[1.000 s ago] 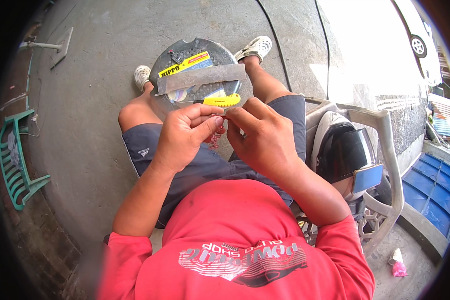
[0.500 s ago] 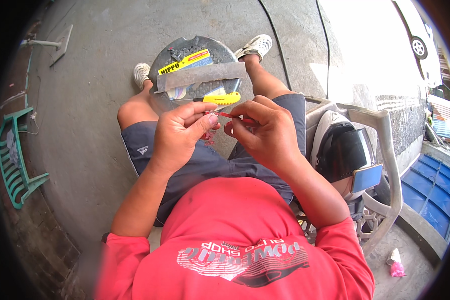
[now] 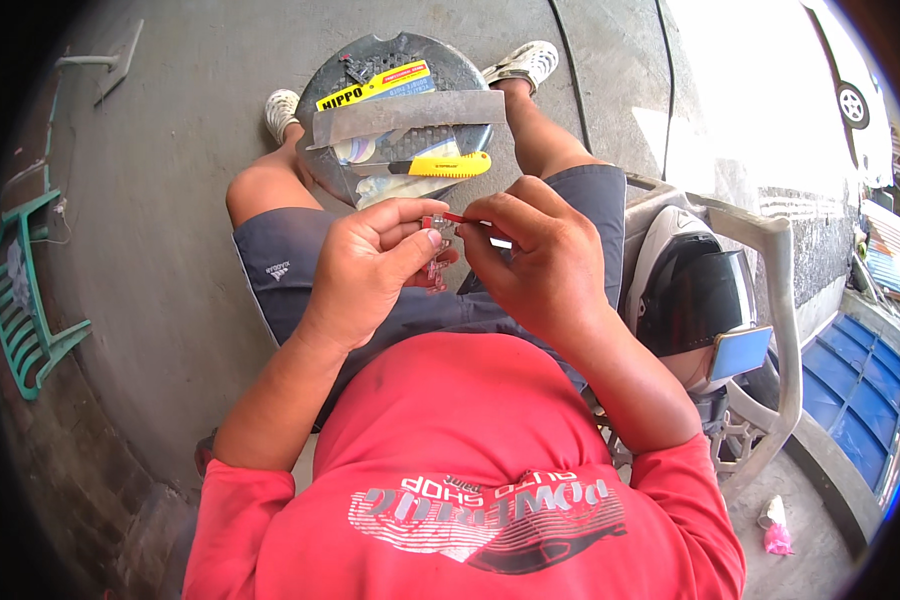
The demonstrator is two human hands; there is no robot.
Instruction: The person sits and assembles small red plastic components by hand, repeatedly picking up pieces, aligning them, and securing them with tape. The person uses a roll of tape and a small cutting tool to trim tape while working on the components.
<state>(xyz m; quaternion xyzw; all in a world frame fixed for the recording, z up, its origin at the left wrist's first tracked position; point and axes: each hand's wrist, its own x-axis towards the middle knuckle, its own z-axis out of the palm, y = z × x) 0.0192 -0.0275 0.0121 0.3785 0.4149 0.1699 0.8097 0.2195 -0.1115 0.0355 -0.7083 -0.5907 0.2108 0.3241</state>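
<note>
Yellow utility knife [image 3: 440,166] beyond hands

My round black stool top [image 3: 410,55] as a work surface.
On it lie my yellow utility knife [image 3: 448,165], a grey metal strip [image 3: 410,115] and a yellow packet [image 3: 375,85].

- Single view: head-worn fisheye camera, looking steeply down over the wearer's red shirt [image 3: 460,480] and lap.
- Range: close to both hands, left hand [image 3: 365,270] and right hand [image 3: 540,265], at frame centre.
- Rim: concrete floor [image 3: 170,200] bends outward; corners dark.
</note>
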